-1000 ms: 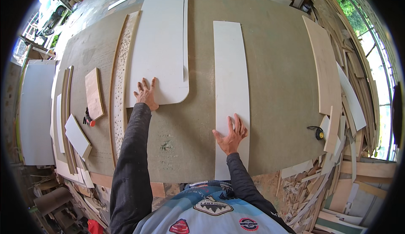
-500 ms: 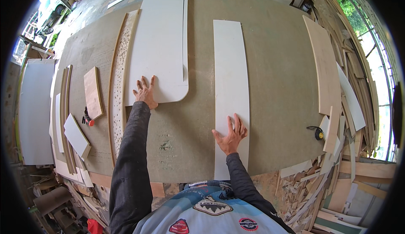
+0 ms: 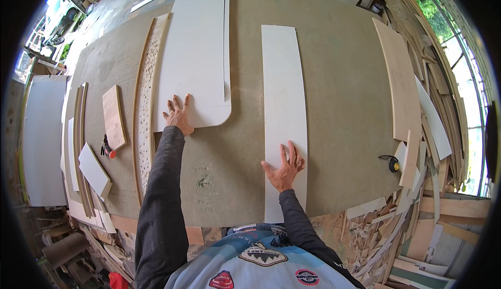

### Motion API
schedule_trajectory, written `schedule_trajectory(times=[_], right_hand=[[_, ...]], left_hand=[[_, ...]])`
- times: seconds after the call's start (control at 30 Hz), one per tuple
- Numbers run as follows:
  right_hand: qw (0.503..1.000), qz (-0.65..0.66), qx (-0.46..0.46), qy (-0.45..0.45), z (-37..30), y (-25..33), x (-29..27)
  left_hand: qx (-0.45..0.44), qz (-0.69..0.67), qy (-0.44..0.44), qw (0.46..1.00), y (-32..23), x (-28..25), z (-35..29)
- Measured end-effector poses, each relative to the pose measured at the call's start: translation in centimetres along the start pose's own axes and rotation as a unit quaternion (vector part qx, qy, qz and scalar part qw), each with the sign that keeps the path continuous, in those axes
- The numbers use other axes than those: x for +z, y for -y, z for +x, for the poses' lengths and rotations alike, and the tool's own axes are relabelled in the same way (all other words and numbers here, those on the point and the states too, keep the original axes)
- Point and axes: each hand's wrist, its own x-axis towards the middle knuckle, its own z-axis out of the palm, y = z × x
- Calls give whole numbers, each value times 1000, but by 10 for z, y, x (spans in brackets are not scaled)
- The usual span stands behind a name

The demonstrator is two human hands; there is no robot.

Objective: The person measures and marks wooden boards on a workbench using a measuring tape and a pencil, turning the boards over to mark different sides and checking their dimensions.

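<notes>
My left hand [image 3: 178, 116] lies with fingers spread on the near end of a wide white panel [image 3: 197, 54], which has a rounded near-right corner. A thin white strip [image 3: 227, 38] runs along that panel's right edge. To the right, a long narrow white board [image 3: 284, 91] stretches away from my body. My right hand [image 3: 284, 169] rests on its near part, fingers apart, thumb by the left edge. Both boards lie flat on a large brown worktable [image 3: 344, 96]. Left of the wide panel is a long board [image 3: 149, 64] dotted with small marks, edged by wooden strips.
Further left lie a small plywood piece [image 3: 114, 116], a black and red tool [image 3: 108, 148], a white offcut [image 3: 94, 164] and thin wooden strips [image 3: 82, 132]. At right, a pale plank [image 3: 399, 80] and a tape measure [image 3: 392, 163] sit near stacked timber. Wood scraps [image 3: 360, 242] pile below the table's near-right edge.
Both hands keep their places on the boards. The whole view has shifted very slightly; nothing was taken hold of or let go.
</notes>
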Motion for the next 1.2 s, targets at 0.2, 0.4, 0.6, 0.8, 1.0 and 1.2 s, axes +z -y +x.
schedule_trajectory(times=[0.2,0.4,0.6,0.8,1.0,1.2], right_hand=[[1000,-2,-3,1,-1,0,1],[1000,-5,-2,2,-1,-1,2],[1000,-5,-4,-1,-1,-1,3],[1000,-6,-7,-5,0,1,0],[1000,-2,-6,-6,0,0,1],[1000,-3,-6,-6,0,1,0]], left_hand=[[-3,3,1,1000,1,1,3],[-5,3,4,1000,-2,-2,3],[-7,4,8,1000,-1,-2,5],[3,0,-2,1000,0,-2,6],[-5,1,8,1000,-1,-3,8],[-6,0,11,1000,-2,-5,8]])
